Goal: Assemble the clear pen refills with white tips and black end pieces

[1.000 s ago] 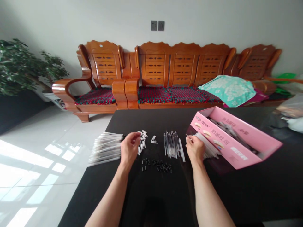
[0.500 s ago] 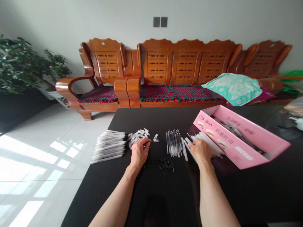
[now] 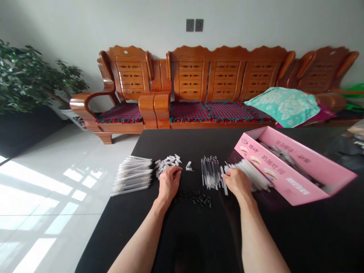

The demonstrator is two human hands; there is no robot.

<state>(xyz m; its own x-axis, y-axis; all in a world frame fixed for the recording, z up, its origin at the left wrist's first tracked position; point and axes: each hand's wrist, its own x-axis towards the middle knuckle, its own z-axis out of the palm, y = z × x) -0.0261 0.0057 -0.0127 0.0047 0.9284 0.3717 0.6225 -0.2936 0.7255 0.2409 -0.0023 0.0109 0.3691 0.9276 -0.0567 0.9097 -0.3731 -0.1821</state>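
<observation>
My left hand (image 3: 170,182) rests on the table with fingers bent together, beside a pile of small white pen caps (image 3: 170,160); whatever its fingertips hold is hidden. My right hand (image 3: 239,182) has its fingertips closed at a white pen barrel (image 3: 225,186). Right of that hand lies a row of white pen barrels (image 3: 257,175), partly covered by it. Dark-filled pen refills (image 3: 210,172) lie side by side between the hands. Small black plugs (image 3: 202,199) are scattered nearer to me. A stack of white pens with dark ends (image 3: 133,174) lies at the left.
A pink open box (image 3: 287,176) with slender things inside stands at the right of the black table (image 3: 193,239). Two white caps (image 3: 189,165) lie apart from their pile. A wooden bench (image 3: 193,76) stands behind, and a potted plant (image 3: 71,76) at the left.
My right hand has shifted left from over the row of barrels to the single barrel beside the refills. My left hand has stayed near the caps. The view has turned slightly left.
</observation>
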